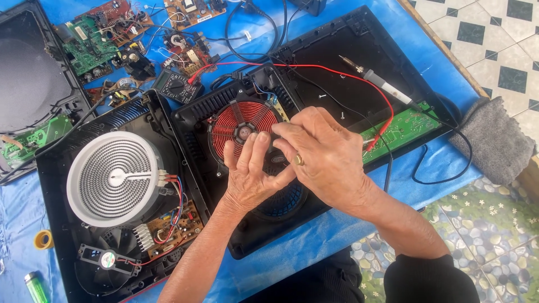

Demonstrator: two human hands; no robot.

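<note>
Both hands are meeting over the opened induction cooker (224, 140), at six o'clock of its red copper coil (242, 128). The left hand (252, 174) is spreading its fingers open, bracing; the right hand (323, 154) is curling fingers closed, whether pinching something I cannot tell. A soldering iron (377, 80) is lying at two o'clock.

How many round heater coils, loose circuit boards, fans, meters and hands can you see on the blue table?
Round heater coils: 2, a red one and a white one
Loose circuit boards at the top: 4
Fans: 1
Meters: 1
Hands: 2, left hand, right hand
Total: 10
</note>
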